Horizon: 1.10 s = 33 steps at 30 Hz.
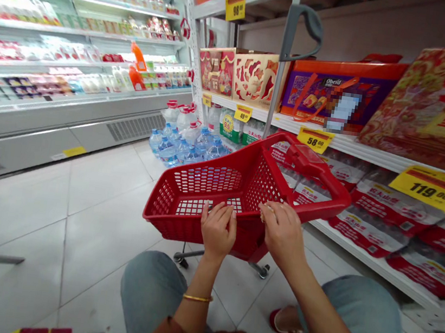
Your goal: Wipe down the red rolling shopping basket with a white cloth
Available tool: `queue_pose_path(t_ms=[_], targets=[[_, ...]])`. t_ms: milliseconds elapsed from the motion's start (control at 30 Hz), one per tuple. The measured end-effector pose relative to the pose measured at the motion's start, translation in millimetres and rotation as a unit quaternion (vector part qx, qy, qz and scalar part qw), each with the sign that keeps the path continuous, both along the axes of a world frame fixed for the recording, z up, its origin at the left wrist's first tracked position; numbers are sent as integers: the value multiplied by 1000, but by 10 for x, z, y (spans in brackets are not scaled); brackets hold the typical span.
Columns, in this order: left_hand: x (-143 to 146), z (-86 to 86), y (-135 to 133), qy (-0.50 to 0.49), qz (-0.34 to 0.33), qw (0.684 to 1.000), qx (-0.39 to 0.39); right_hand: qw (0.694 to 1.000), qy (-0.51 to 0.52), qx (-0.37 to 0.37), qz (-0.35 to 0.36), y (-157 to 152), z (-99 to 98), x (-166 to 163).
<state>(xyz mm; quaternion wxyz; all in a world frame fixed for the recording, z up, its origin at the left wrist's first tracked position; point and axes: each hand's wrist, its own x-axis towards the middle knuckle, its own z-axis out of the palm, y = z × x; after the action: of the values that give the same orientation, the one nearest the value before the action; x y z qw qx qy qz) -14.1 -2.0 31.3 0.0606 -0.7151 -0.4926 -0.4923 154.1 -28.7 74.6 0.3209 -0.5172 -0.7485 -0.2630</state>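
A red plastic shopping cart [181,229] with perforated walls stands close in front of my knees, its handle towards the right. No goods show inside its basket. My left hand [218,231] is closed over the near rim, around the middle of the cart. Farther right on the same rim, near the handle end, my right hand [283,232] is closed too, with bent fingers. Small dark or brownish spots show at the fingertips of both hands; I cannot make out what they are. The cart's wheels rest on the tiled floor.
Large bottles of water [184,148] stand on the floor behind the cart. On the right, a shelf holds gift boxes [256,78], with packs of bottles [368,207] below. A refrigerated display case [88,127] lines the left. A metal pole with a grey hook [286,38] rises behind the cart.
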Motion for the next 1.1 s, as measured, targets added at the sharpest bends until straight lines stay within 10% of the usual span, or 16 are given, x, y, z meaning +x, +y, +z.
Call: queue_pose_path(t_ms=[300, 1100], targets=[[559, 49, -40, -61, -109, 992, -32, 1000, -17, -11, 4, -6, -36, 86], [604, 48, -20, -100, -119, 987, -36, 999, 32, -10, -9, -25, 189, 509]])
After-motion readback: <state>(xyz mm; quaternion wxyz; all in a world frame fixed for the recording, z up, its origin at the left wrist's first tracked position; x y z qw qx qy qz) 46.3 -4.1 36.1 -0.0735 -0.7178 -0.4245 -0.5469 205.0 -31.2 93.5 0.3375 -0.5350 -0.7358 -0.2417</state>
